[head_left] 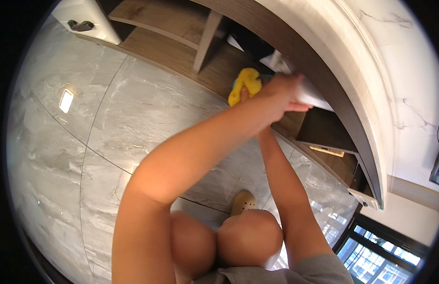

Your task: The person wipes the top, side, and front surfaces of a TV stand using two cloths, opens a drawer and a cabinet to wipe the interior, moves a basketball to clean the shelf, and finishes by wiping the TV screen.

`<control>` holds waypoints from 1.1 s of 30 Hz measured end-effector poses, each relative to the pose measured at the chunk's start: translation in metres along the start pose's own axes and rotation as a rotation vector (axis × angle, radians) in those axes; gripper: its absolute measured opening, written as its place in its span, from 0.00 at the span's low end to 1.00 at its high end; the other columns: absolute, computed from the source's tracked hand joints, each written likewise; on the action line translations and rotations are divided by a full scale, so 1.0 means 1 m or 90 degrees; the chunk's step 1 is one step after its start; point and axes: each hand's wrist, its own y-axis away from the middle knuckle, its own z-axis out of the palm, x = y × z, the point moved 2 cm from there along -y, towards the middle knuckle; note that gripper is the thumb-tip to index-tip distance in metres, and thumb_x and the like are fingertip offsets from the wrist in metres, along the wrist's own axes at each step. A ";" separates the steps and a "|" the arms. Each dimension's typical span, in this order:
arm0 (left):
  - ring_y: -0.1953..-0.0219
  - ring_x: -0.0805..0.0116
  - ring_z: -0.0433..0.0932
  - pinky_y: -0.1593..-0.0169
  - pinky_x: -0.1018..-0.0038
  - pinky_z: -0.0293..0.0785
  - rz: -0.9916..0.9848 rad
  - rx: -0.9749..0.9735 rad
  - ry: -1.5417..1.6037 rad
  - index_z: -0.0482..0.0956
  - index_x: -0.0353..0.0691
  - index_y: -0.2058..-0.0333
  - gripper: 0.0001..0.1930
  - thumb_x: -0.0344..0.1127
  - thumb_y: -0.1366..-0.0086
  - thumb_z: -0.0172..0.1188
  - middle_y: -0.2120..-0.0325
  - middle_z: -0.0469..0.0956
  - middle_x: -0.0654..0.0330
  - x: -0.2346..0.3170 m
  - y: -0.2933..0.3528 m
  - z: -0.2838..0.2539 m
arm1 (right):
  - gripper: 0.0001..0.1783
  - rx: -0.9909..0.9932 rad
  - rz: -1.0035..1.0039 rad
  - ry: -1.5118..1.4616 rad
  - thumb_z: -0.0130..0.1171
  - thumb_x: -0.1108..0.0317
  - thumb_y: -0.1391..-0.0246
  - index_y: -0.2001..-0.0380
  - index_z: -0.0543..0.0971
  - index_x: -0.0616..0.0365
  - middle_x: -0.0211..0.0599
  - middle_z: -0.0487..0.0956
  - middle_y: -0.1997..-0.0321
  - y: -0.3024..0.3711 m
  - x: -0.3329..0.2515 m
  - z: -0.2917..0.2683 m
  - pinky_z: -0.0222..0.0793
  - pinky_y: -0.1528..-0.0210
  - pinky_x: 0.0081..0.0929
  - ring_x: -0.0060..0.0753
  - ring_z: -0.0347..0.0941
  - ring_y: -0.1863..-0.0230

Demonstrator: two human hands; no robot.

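My left forearm crosses in front of my right wrist, reaching into the low wooden cabinet. My left hand, blurred by motion, is closed around the near end of a smooth white object; its far part is hidden under the cabinet's top edge. Behind that forearm, my right hand grips a yellow, wavy-edged sponge at the cabinet's bottom board. One fingertip shows against the sponge, while most of this hand is covered.
The brown cabinet has an upright divider and open compartments. A black item lies deeper inside. Overhead runs a dark curved edge with a white marbled top. Grey glossy tiles cover the floor; a tan clog stands below.
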 end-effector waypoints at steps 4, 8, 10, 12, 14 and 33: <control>0.64 0.53 0.77 0.64 0.68 0.79 -0.026 0.081 -0.001 0.60 0.31 0.51 0.22 0.42 0.38 0.45 0.57 0.69 0.46 -0.002 0.008 0.011 | 0.30 -0.026 -0.123 -0.018 0.59 0.57 0.60 0.53 0.66 0.57 0.42 0.62 0.43 -0.023 -0.058 0.029 0.55 0.44 0.38 0.48 0.56 0.43; 0.67 0.56 0.77 0.68 0.70 0.80 -0.042 -0.017 -0.003 0.57 0.31 0.52 0.24 0.45 0.38 0.47 0.58 0.68 0.46 -0.006 -0.004 0.010 | 0.27 -0.144 -0.110 -0.147 0.59 0.61 0.63 0.56 0.68 0.56 0.40 0.65 0.47 -0.057 -0.070 0.042 0.56 0.44 0.37 0.45 0.59 0.45; 0.67 0.55 0.77 0.67 0.69 0.79 -0.043 -0.032 -0.010 0.56 0.32 0.51 0.24 0.45 0.38 0.46 0.57 0.68 0.46 -0.005 -0.002 -0.003 | 0.25 -0.272 -0.171 -0.275 0.59 0.64 0.64 0.58 0.70 0.56 0.39 0.67 0.49 -0.050 -0.065 0.038 0.56 0.45 0.35 0.42 0.61 0.46; 0.67 0.55 0.77 0.67 0.69 0.79 -0.048 -0.025 -0.030 0.55 0.32 0.51 0.24 0.45 0.38 0.47 0.58 0.68 0.47 -0.005 -0.002 -0.007 | 0.24 -0.419 -0.388 -0.398 0.61 0.67 0.66 0.59 0.70 0.56 0.38 0.69 0.53 -0.019 -0.045 0.041 0.58 0.46 0.32 0.39 0.63 0.47; 0.60 0.56 0.75 0.59 0.66 0.75 -0.083 0.036 -0.060 0.59 0.35 0.51 0.20 0.38 0.39 0.45 0.57 0.69 0.50 -0.005 0.001 0.009 | 0.26 -0.539 -0.382 -0.408 0.62 0.69 0.65 0.57 0.70 0.58 0.39 0.69 0.52 0.010 0.001 0.039 0.57 0.45 0.30 0.38 0.62 0.46; 0.57 0.58 0.73 0.59 0.65 0.76 -0.062 0.028 -0.034 0.60 0.35 0.51 0.18 0.32 0.40 0.43 0.55 0.68 0.53 0.000 0.004 0.015 | 0.34 -0.328 -0.025 -0.112 0.59 0.58 0.62 0.49 0.65 0.55 0.41 0.63 0.43 -0.077 -0.060 0.028 0.52 0.41 0.38 0.45 0.57 0.42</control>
